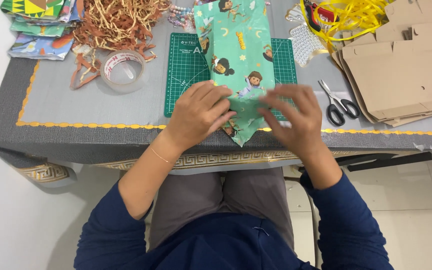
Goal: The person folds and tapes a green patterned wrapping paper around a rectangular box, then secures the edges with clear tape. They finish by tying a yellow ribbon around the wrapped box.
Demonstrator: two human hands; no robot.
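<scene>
A parcel wrapped in green paper with cartoon figures (236, 45) lies lengthwise on a green cutting mat (186, 75). Its near end is folded to a point that hangs over the table's front edge. My left hand (198, 112) presses the left side of that folded end, fingers bent onto the paper. My right hand (293, 117) rests on the right side of the same end, fingertips pinching the fold. Both hands touch the wrapping paper.
A roll of clear tape (123, 70) sits left of the mat, black-handled scissors (338, 102) to the right. Flat brown cardboard boxes (401, 70) are stacked at the right, yellow ribbon (348, 17) behind them. Shredded brown paper (116, 20) and folded patterned sheets (38, 25) lie at the far left.
</scene>
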